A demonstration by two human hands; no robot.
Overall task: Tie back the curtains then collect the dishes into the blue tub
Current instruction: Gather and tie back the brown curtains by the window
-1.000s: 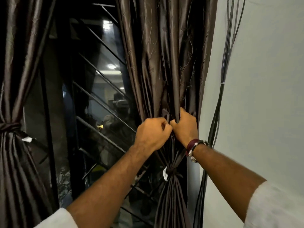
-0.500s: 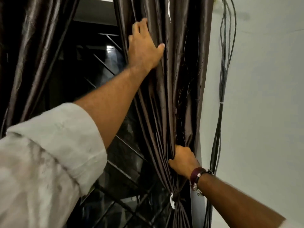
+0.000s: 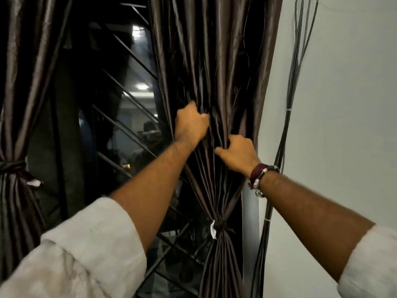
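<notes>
Head view is showing both hands bunching the right curtain [image 3: 214, 61] above its tie [image 3: 221, 225]: the left hand [image 3: 190, 123] is gripping folds higher up, while the right hand [image 3: 238, 154] is pinching pleats nearer the wall [image 3: 343, 104], probably evening the drape. Left curtain [image 3: 19, 104] is hanging already tied; dishes and tub are lying out of sight.

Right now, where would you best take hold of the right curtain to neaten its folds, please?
Probably the gathered pleats just above the tie, where the right curtain narrows into a bunch. Come from the room side; both the left hand and right hand grip there already.
</notes>
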